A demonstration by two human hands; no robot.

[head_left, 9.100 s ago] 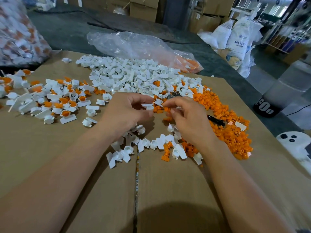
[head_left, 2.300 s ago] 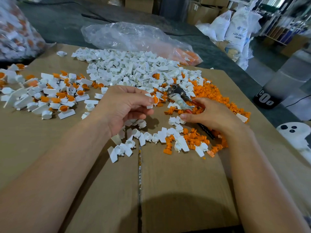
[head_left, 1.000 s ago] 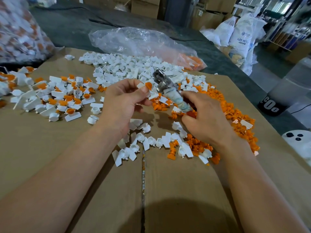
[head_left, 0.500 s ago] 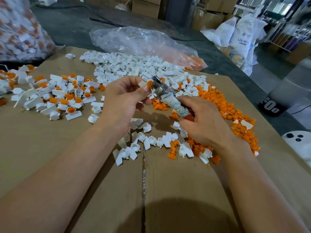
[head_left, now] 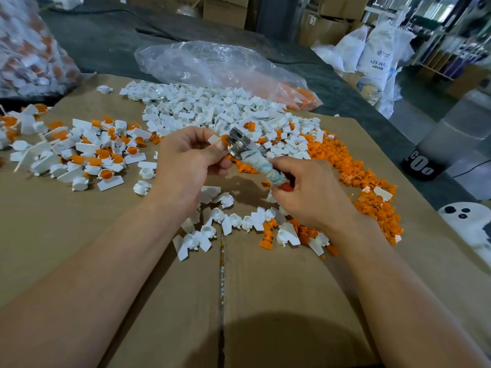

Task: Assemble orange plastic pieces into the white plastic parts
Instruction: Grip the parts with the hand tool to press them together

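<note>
The left hand [head_left: 186, 163], grip narrow, pinches a white part [head_left: 214, 139] with an orange piece [head_left: 225, 139] above the table [head_left: 265, 301]; the right hand [head_left: 310, 195] grips a cloth-wrapped tool [head_left: 255, 160], head against the piece. Light, stiff plastic, probably best held by its flat white tab.

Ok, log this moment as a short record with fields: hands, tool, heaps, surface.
left hand: pinches white part with orange piece in it
right hand: grips tool by its wrapped handle
tool head: metal, at the orange piece
white parts heap: beyond the hands
orange pieces heap: right side
assembled pieces: left side
surface: cardboard
plastic bag: behind the white parts heap
</note>
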